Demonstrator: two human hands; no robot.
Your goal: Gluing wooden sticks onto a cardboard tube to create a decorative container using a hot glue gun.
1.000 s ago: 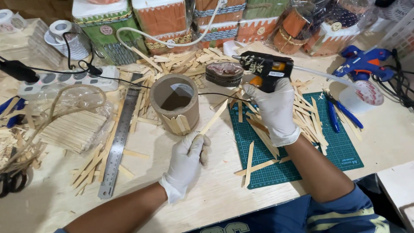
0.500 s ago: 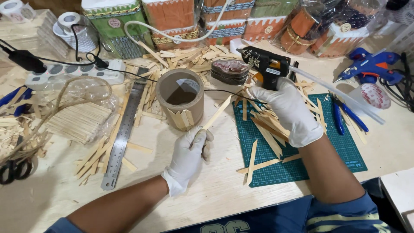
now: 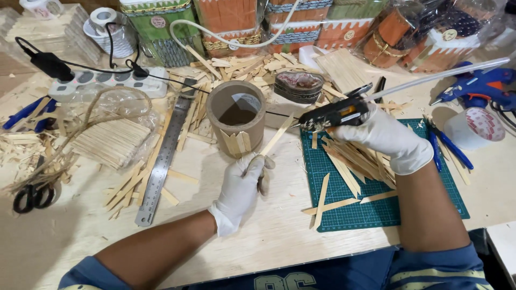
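Now the right hand [image 3: 389,140] has swung the black glue gun [image 3: 334,114] from upper centre down to the wooden stick [image 3: 277,135] pinched in the left hand [image 3: 241,189] at frame centre beside the cardboard tube [image 3: 236,117], so gluing looks underway.

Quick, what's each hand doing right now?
Left hand: closed, holding a thin wooden stick.
Right hand: closed, holding a black glue gun.

A steel ruler [image 3: 163,162], scissors [image 3: 32,196] and perhaps a tape roll [image 3: 475,128] lie around.
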